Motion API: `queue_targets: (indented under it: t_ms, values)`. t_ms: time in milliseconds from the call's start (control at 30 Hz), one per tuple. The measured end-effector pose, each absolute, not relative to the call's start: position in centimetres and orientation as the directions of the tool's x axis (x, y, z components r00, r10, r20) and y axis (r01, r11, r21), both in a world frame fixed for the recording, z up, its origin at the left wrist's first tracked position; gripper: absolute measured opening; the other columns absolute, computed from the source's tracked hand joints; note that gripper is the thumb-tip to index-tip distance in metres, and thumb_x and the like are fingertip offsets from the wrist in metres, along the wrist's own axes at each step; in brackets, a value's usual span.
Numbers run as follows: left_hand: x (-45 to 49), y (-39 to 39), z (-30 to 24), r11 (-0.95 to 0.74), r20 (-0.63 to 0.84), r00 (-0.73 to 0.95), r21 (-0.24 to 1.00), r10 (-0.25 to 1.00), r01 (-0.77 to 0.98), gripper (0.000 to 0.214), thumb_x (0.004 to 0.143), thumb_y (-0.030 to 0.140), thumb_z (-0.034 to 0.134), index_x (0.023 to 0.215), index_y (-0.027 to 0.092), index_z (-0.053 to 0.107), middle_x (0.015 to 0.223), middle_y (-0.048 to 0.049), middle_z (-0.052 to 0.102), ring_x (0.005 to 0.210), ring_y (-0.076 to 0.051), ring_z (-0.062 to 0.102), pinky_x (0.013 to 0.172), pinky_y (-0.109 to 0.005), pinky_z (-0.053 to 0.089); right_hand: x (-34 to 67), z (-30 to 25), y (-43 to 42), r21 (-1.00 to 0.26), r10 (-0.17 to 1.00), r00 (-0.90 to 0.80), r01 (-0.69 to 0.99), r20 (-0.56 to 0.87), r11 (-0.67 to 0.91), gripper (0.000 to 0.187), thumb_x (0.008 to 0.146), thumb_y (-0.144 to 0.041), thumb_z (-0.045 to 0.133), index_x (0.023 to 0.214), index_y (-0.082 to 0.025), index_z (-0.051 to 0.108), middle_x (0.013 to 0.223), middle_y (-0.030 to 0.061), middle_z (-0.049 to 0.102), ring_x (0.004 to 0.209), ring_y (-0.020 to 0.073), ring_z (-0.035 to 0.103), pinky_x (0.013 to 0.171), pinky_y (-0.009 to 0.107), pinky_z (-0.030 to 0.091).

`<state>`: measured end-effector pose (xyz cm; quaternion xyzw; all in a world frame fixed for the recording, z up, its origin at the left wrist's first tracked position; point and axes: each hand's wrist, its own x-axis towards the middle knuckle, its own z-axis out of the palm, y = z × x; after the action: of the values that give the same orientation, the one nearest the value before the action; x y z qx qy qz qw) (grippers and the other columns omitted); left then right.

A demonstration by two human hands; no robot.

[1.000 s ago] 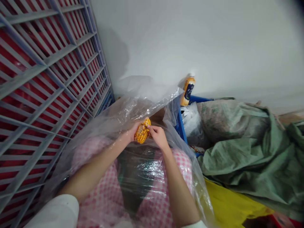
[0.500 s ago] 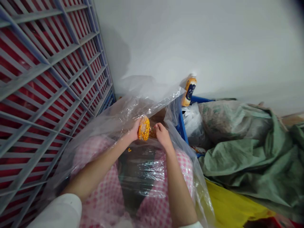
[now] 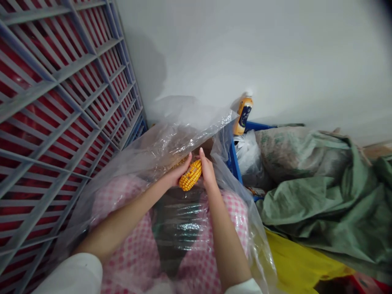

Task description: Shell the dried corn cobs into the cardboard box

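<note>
An ear of corn [image 3: 190, 176] with yellow kernels lies tilted between my two hands, above the mouth of a clear plastic bag [image 3: 165, 141]. A pale bare strip shows along its upper side. My left hand [image 3: 178, 172] presses against its left side, thumb pointing up and away. From the right, my right hand [image 3: 208, 169] grips it with the palm side, one finger or thumb upright. Behind my left hand, brownish-yellow loose kernels [image 3: 177, 164] show in part inside the bag. The bag spreads over my lap and pink checked trousers [image 3: 125, 228].
Slatted plastic crates [image 3: 70, 73] rise at the left, with red behind the slats. A drink bottle [image 3: 243, 114] leans against the wall by a blue crate [image 3: 234, 163]. To the right are a stuffed woven sack [image 3: 300, 153], green cloth [image 3: 318, 208] and a yellow sheet [image 3: 297, 261].
The corn has turned from end-on to lying slantwise and sits slightly lower and to the right. My right hand, apart from this ear before, now touches it.
</note>
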<state>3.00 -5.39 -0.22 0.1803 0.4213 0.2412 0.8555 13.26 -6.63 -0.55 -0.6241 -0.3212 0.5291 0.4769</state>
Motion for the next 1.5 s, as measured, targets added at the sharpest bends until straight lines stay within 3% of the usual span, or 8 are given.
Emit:
queue_targets:
  t_ms: [167, 367, 500, 633, 900, 1167, 1333, 1500]
  values:
    - [3.0, -5.7, -0.5, 0.76, -0.643, 0.467, 0.642, 0.606, -0.102, 0.058, 0.082, 0.062, 0.027, 0.092, 0.018, 0.063, 0.063, -0.0081, 0.067, 0.059, -0.021, 0.063, 0.054, -0.03, 0.048, 13.2, -0.7, -6.7, -0.935, 0.912, 0.215, -0.146, -0.349, -0.323, 0.038, 0.061, -0.053, 0.061, 0.066, -0.017, 0.05, 0.054, -0.0033, 0.045, 0.051, 0.0103, 0.042, 0.049, 0.023, 0.034]
    - [2.9, -6.0, -0.7, 0.456, -0.421, 0.33, 0.889, 0.845, -0.033, 0.028, 0.083, 0.042, 0.047, 0.077, 0.02, 0.063, 0.071, -0.0043, 0.066, 0.09, -0.019, 0.06, 0.074, -0.023, 0.044, 13.3, -0.6, -6.4, -0.95, 0.896, 0.426, 0.207, -0.13, -0.236, 0.025, 0.068, -0.042, 0.05, 0.06, -0.019, 0.047, 0.058, -0.0022, 0.046, 0.058, 0.0114, 0.039, 0.056, 0.023, 0.033]
    - [2.8, -6.4, -0.7, 0.259, -0.33, 0.156, 0.898, 0.931, 0.356, 0.039, 0.085, 0.045, 0.039, 0.062, 0.019, 0.057, 0.061, -0.0065, 0.06, 0.087, -0.024, 0.059, 0.077, -0.029, 0.042, 12.7, -0.2, -6.5, -0.935, 0.89, 0.453, 0.293, -0.047, -0.199, 0.027, 0.072, -0.041, 0.045, 0.058, -0.019, 0.044, 0.054, -0.004, 0.04, 0.055, 0.0103, 0.035, 0.055, 0.022, 0.03]
    - [2.5, -6.1, -1.5, 0.152, -0.273, 0.213, 0.878, 0.938, 0.454, 0.053, 0.088, 0.051, 0.021, 0.064, 0.018, 0.054, 0.062, -0.006, 0.059, 0.071, -0.022, 0.059, 0.071, -0.034, 0.043, 12.3, -0.5, -6.5, -0.979, 0.882, 0.471, 0.182, 0.005, -0.092, 0.029, 0.073, -0.041, 0.047, 0.055, -0.019, 0.038, 0.053, -0.0062, 0.032, 0.054, 0.0087, 0.03, 0.053, 0.022, 0.027]
    - [1.8, -4.6, -0.9, 0.386, -0.463, 0.302, 0.879, 0.833, 0.281, 0.07, 0.086, 0.055, 0.005, 0.075, 0.015, 0.061, 0.073, -0.007, 0.065, 0.066, -0.016, 0.059, 0.06, -0.028, 0.045, 13.1, -1.4, -6.1, -1.0, 0.874, 0.486, 0.013, -0.005, -0.013, 0.029, 0.072, -0.041, 0.049, 0.056, -0.02, 0.036, 0.052, -0.0064, 0.032, 0.052, 0.0093, 0.031, 0.052, 0.022, 0.027]
    - [2.5, -7.4, 0.6, -0.148, -0.099, 0.328, 0.746, 0.939, 0.65, 0.061, 0.087, 0.055, 0.016, 0.08, 0.014, 0.061, 0.077, -0.011, 0.065, 0.076, -0.022, 0.06, 0.068, -0.032, 0.042, 13.0, -1.7, -5.9, -0.999, 0.803, 0.596, 0.034, -0.011, -0.039, 0.028, 0.07, -0.037, 0.051, 0.053, -0.02, 0.037, 0.05, -0.0071, 0.032, 0.053, 0.0086, 0.029, 0.052, 0.022, 0.027]
    - [2.1, -5.7, -1.0, 0.09, -0.248, 0.262, 0.864, 0.933, 0.496, 0.065, 0.085, 0.059, 0.012, 0.065, 0.015, 0.055, 0.054, -0.004, 0.056, 0.054, -0.016, 0.055, 0.055, -0.026, 0.042, 12.3, -1.8, -5.8, -0.988, 0.856, 0.512, -0.155, -0.077, 0.003, 0.025, 0.068, -0.033, 0.054, 0.054, -0.02, 0.037, 0.049, -0.0085, 0.033, 0.047, 0.0069, 0.031, 0.049, 0.021, 0.027]
    - [0.6, -3.4, -0.3, 0.144, -0.26, 0.181, 0.862, 0.949, 0.486, 0.067, 0.087, 0.055, 0.011, 0.069, 0.015, 0.061, 0.069, -0.0077, 0.065, 0.064, -0.016, 0.059, 0.061, -0.026, 0.044, 12.7, -1.2, -5.6, -0.885, 0.81, 0.53, -0.465, -0.252, 0.03, 0.021, 0.064, -0.032, 0.054, 0.056, -0.021, 0.038, 0.044, -0.0093, 0.038, 0.043, 0.0105, 0.047, 0.046, 0.023, 0.034]
